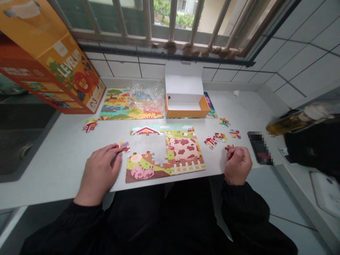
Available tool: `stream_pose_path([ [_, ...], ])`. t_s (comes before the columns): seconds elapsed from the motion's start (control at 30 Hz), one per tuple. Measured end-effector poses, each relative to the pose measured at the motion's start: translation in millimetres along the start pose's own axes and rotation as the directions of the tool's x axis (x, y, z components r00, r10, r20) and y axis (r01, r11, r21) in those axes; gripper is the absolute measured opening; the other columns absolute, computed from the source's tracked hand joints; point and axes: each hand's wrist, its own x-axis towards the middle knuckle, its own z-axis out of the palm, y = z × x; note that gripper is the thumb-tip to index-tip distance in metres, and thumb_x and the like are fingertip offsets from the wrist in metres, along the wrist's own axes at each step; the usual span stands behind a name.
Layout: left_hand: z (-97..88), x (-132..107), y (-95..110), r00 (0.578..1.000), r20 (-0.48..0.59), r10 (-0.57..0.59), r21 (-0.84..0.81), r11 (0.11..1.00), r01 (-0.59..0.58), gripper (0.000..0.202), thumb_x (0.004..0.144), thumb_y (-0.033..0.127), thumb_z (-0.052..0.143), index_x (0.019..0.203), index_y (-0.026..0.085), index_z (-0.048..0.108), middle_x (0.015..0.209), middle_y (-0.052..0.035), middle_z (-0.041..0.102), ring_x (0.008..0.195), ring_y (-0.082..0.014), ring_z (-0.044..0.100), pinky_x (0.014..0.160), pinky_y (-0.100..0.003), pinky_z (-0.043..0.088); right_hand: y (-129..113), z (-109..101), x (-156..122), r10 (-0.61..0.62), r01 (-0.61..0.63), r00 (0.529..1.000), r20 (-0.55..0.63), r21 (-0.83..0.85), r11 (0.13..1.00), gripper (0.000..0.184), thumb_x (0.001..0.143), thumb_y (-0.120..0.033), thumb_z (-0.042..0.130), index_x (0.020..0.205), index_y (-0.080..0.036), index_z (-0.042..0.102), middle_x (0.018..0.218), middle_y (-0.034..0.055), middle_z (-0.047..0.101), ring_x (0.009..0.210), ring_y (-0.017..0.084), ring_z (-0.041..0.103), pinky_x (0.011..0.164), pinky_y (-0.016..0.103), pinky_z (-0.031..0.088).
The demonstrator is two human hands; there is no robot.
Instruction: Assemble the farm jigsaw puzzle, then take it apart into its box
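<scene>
A farm jigsaw puzzle (183,148) lies partly assembled on the counter, with a gap in its upper left and centre. Its cow, pig and fence areas are joined, and a red roof strip (145,131) runs along the top. My left hand (102,170) rests left of the puzzle, its thumb and fingertips closed on a puzzle piece (124,146). On the right side, my right hand (238,163) is curled, pinching a small puzzle piece (228,147) mostly hidden by the fingers. Several loose pieces (210,142) lie just beyond it, some showing red barn parts.
Behind the puzzle lie a finished savanna picture (117,108) under crumpled clear plastic (148,95) and an opened orange-white box (187,109). A tall orange box (77,78) stands at left. More loose pieces (90,125) sit near it. A phone (260,148) lies at right.
</scene>
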Motion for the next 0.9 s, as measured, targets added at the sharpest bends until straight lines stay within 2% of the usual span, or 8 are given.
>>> stream_pose_path([
  [0.07, -0.3, 0.4, 0.0, 1.0, 0.004, -0.003, 0.001, 1.0, 0.003, 0.028, 0.109, 0.036, 0.052, 0.123, 0.021, 0.072, 0.136, -0.0157, 0.075, 0.127, -0.035, 0.07, 0.112, -0.056, 0.054, 1.3, 0.4, 13.2, -0.022, 0.021, 1.0, -0.011, -0.077, 0.997, 0.035, 0.109, -0.048, 0.042, 0.087, -0.025, 0.057, 0.08, 0.0019, 0.063, 0.079, 0.022, 0.062, 0.081, 0.036, 0.05],
  [0.13, -0.3, 0.6, -0.6, 1.0, 0.005, -0.004, -0.004, 1.0, 0.004, 0.028, 0.109, 0.036, 0.052, 0.121, 0.021, 0.072, 0.135, -0.016, 0.075, 0.127, -0.035, 0.07, 0.112, -0.056, 0.053, 2.1, 1.6, 38.5, -0.117, 0.15, 0.982, 0.147, -0.235, 0.961, 0.03, 0.106, -0.047, 0.051, 0.101, -0.023, 0.068, 0.097, 0.0078, 0.074, 0.09, 0.025, 0.066, 0.087, 0.039, 0.052],
  [0.2, 0.0, 0.4, -1.5, 1.0, 0.0, -0.007, -0.009, 1.0, 0.007, 0.028, 0.109, 0.036, 0.052, 0.121, 0.02, 0.072, 0.136, -0.0163, 0.075, 0.127, -0.0354, 0.069, 0.112, -0.056, 0.053, 3.0, 4.6, 73.7, -0.251, 0.375, 0.902, 0.351, -0.349, 0.859, 0.031, 0.104, -0.041, 0.054, 0.114, -0.018, 0.073, 0.119, 0.0159, 0.077, 0.113, 0.032, 0.067, 0.104, 0.046, 0.051],
  [0.3, 0.4, 0.0, -2.5, 1.0, -0.006, -0.01, -0.017, 1.0, 0.01, 0.03, 0.109, 0.036, 0.053, 0.123, 0.02, 0.073, 0.136, -0.016, 0.075, 0.128, -0.0357, 0.069, 0.111, -0.056, 0.052, 7.5, 15.0, 131.4, -0.239, 0.502, 0.826, 0.511, -0.474, 0.723, 0.041, 0.099, -0.03, 0.057, 0.131, -0.01, 0.072, 0.133, 0.0237, 0.074, 0.124, 0.036, 0.066, 0.113, 0.048, 0.048],
  [0.47, 0.1, -0.4, -2.3, 1.0, 0.001, -0.015, -0.022, 1.0, 0.015, 0.031, 0.109, 0.037, 0.052, 0.123, 0.02, 0.074, 0.136, -0.0158, 0.075, 0.127, -0.0354, 0.069, 0.111, -0.055, 0.052, 22.4, 38.9, 195.0, 0.032, 0.477, 0.769, 0.639, -0.606, 0.637, 0.057, 0.092, -0.022, 0.065, 0.148, -0.01, 0.065, 0.135, 0.0247, 0.075, 0.119, 0.035, 0.071, 0.104, 0.043, 0.051],
  [0.7, 0.0, -1.6, -2.0, 1.0, -0.011, -0.015, -0.023, 1.0, 0.015, 0.031, 0.109, 0.036, 0.051, 0.123, 0.02, 0.073, 0.134, -0.015, 0.075, 0.127, -0.035, 0.069, 0.11, -0.054, 0.052, 30.8, 44.3, 218.0, 0.09, 0.486, 0.719, 0.689, -0.591, 0.644, 0.073, 0.085, -0.025, 0.077, 0.155, -0.008, 0.062, 0.129, 0.0239, 0.078, 0.112, 0.033, 0.074, 0.097, 0.039, 0.054],
  [0.8, 0.2, -1.3, -2.4, 1.0, -0.011, -0.012, -0.024, 1.0, 0.012, 0.031, 0.109, 0.037, 0.051, 0.122, 0.02, 0.074, 0.133, -0.0152, 0.075, 0.126, -0.035, 0.069, 0.11, -0.054, 0.053, 29.1, 40.2, 220.8, 0.113, 0.46, 0.737, 0.666, -0.617, 0.639, 0.066, 0.082, -0.032, 0.085, 0.142, -0.009, 0.072, 0.122, 0.0234, 0.079, 0.106, 0.033, 0.074, 0.093, 0.039, 0.053],
  [0.9, 0.0, -1.4, -2.5, 1.0, -0.007, -0.015, -0.024, 1.0, 0.015, 0.032, 0.108, 0.037, 0.051, 0.123, 0.02, 0.074, 0.134, -0.0156, 0.075, 0.125, -0.0352, 0.069, 0.11, -0.054, 0.053, 23.3, 34.6, 219.1, 0.128, 0.413, 0.774, 0.621, -0.647, 0.642, 0.042, 0.08, -0.035, 0.086, 0.115, -0.012, 0.081, 0.109, 0.0198, 0.081, 0.099, 0.032, 0.073, 0.087, 0.039, 0.05],
])
